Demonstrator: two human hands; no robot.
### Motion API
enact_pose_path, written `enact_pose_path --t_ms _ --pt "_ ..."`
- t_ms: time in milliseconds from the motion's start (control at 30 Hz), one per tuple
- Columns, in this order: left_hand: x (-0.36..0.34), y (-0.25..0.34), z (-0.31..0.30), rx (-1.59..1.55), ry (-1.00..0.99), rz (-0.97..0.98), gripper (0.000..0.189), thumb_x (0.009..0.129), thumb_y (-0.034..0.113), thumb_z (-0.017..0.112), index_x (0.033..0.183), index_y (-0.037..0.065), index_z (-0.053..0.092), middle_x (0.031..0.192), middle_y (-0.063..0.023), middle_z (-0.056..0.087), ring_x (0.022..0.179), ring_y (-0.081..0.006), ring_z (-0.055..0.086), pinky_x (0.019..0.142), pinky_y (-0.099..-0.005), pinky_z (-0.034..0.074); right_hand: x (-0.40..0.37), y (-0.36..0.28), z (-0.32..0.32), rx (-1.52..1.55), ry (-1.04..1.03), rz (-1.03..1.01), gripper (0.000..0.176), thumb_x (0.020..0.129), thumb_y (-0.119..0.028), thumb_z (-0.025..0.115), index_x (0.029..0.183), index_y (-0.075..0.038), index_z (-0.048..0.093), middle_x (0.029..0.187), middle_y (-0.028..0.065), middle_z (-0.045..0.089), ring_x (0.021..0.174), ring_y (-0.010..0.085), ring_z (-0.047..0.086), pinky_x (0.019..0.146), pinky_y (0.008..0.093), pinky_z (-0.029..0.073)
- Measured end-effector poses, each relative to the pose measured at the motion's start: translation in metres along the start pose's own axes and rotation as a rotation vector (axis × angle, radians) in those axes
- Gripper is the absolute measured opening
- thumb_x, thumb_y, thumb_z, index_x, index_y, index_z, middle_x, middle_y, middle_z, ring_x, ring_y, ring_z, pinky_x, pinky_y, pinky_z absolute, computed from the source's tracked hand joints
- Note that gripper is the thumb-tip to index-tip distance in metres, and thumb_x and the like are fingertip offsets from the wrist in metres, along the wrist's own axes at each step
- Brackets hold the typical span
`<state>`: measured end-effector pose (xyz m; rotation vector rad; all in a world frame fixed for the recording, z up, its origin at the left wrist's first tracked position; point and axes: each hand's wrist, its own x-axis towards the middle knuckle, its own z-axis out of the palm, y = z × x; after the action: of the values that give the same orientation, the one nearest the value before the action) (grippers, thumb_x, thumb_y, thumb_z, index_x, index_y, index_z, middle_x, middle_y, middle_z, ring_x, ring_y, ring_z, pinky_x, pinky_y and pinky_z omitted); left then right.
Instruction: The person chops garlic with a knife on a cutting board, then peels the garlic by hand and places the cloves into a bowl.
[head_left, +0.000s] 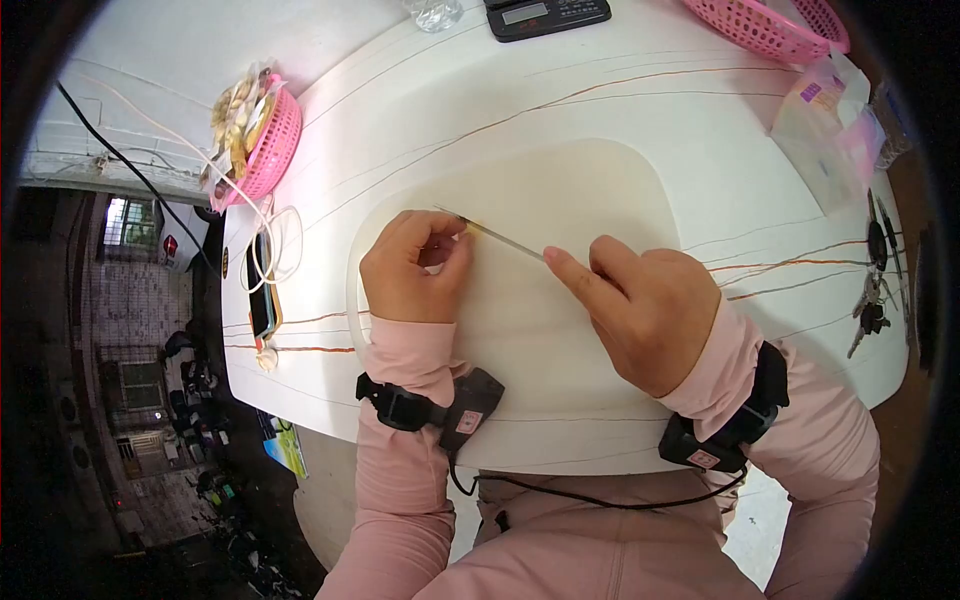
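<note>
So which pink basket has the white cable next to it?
The left basket; the cable runs beside it. The other basket sits by a plastic bag.

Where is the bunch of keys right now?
In the head view, the keys lie near the right edge of the white table, just below the translucent plastic bag in the picture.

Table [450,120], centre: white, smooth, glossy | I see blade [505,240], mid-frame: metal, shiny | basket [277,145], upper left: pink plastic
</note>
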<state>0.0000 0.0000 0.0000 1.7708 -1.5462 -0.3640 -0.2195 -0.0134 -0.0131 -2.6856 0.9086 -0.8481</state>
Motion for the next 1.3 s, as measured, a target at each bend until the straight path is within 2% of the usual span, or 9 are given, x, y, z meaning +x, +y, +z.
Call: enact_pose_path --t_ms 100,167,200,267,400,467,567,867,1300 --pt "-0.0004 0.0017 -0.0056 0.021 -0.002 0.015 0.008 0.077 -0.003 0.066 0.084 -0.001 0.064 0.08 -0.0073 0.064 0.067 -0.015 0.063 0.064 -0.0242 0.051 0.0014 -0.0039 0.002 0.032 0.02 -0.007 0.046 0.075 0.0 0.058 0.121 -0.003 0.061 0.08 0.0072 0.049 0.052 0.0211 0.048 0.048 0.0334 0.04" --pt "-0.0024 0.0 0.0023 0.022 -0.004 -0.01 0.009 0.08 -0.003 0.069 0.087 -0.001 0.064 0.082 -0.0043 0.065 0.073 -0.0084 0.062 0.067 -0.0208 0.05 0.0002 -0.0007 -0.0022 -0.013 0.01 -0.031 0.045 0.076 -0.002 0.056 0.121 -0.003 0.061 0.08 0.0071 0.049 0.053 0.0207 0.048 0.048 0.0328 0.04" --pt "-0.001 -0.0002 -0.0009 0.031 -0.004 -0.007 0.009 0.08 -0.003 0.069 0.087 -0.001 0.064 0.082 -0.0043 0.065 0.073 -0.0084 0.062 0.067 -0.0208 0.05 0.0018 -0.0017 -0.0015 -0.006 0.017 -0.03 0.045 0.076 -0.002 0.056 0.121 -0.003 0.061 0.08 0.0071 0.049 0.053 0.0207 0.048 0.048 0.0328 0.04" --pt "-0.0004 -0.0013 -0.0009 0.024 -0.013 0.012 0.008 0.08 -0.003 0.069 0.087 -0.001 0.064 0.082 -0.0042 0.064 0.073 -0.0084 0.062 0.068 -0.0207 0.05 0.0027 -0.0018 -0.0032 -0.091 -0.015 -0.098 0.037 0.08 -0.008 0.056 0.114 0.005 0.06 0.081 0.0075 0.052 0.055 0.0187 0.055 0.049 0.0308 0.043" --pt "-0.0001 0.0011 -0.002 0.023 -0.029 0.001 0.009 0.08 -0.002 0.068 0.088 -0.002 0.064 0.082 -0.0041 0.064 0.074 -0.0087 0.062 0.068 -0.0209 0.05 0.0025 -0.0022 -0.0037 -0.107 -0.046 -0.142 0.038 0.081 -0.009 0.055 0.115 0.006 0.059 0.081 0.0063 0.052 0.057 0.0167 0.056 0.049 0.0289 0.043" --pt "-0.0002 -0.0013 -0.0013 0.0 -0.019 0.008 0.008 0.08 -0.002 0.069 0.087 -0.002 0.065 0.082 -0.0042 0.064 0.074 -0.0089 0.062 0.069 -0.0209 0.05 -0.0001 -0.0021 0.0019 -0.072 -0.047 -0.12 0.048 0.076 -0.005 0.056 0.124 0.002 0.057 0.085 0.0075 0.05 0.056 0.0193 0.05 0.051 0.0313 0.042" --pt "0.0006 0.0002 0.0009 -0.009 0.013 0.023 0.006 0.077 -0.001 0.068 0.082 -0.001 0.065 0.079 -0.0066 0.064 0.065 -0.0138 0.062 0.062 -0.0234 0.051 -0.0014 -0.0025 0.003 -0.111 -0.087 -0.105 0.048 0.077 -0.005 0.055 0.124 0.002 0.057 0.085 0.0078 0.05 0.056 0.0192 0.052 0.051 0.0311 0.042" --pt "-0.0004 0.0024 -0.0019 0.005 -0.007 0.0 0.006 0.078 -0.003 0.066 0.083 -0.002 0.065 0.079 -0.0075 0.064 0.068 -0.0146 0.064 0.065 -0.0236 0.052 -0.002 -0.0013 0.0021 -0.078 -0.046 -0.01 0.047 0.076 -0.004 0.055 0.123 0.0 0.058 0.082 0.0084 0.049 0.053 0.0212 0.05 0.049 0.0332 0.042" --pt "-0.0012 -0.0012 -0.0019 -0.023 0.003 0.012 0.008 0.078 -0.004 0.065 0.085 -0.002 0.063 0.081 -0.0083 0.064 0.069 -0.0153 0.065 0.065 -0.024 0.053 0.0004 -0.0034 -0.0016 -0.031 0.009 -0.036 0.045 0.076 -0.005 0.055 0.121 0.0 0.061 0.077 0.0071 0.047 0.051 0.0196 0.047 0.047 0.0324 0.04"
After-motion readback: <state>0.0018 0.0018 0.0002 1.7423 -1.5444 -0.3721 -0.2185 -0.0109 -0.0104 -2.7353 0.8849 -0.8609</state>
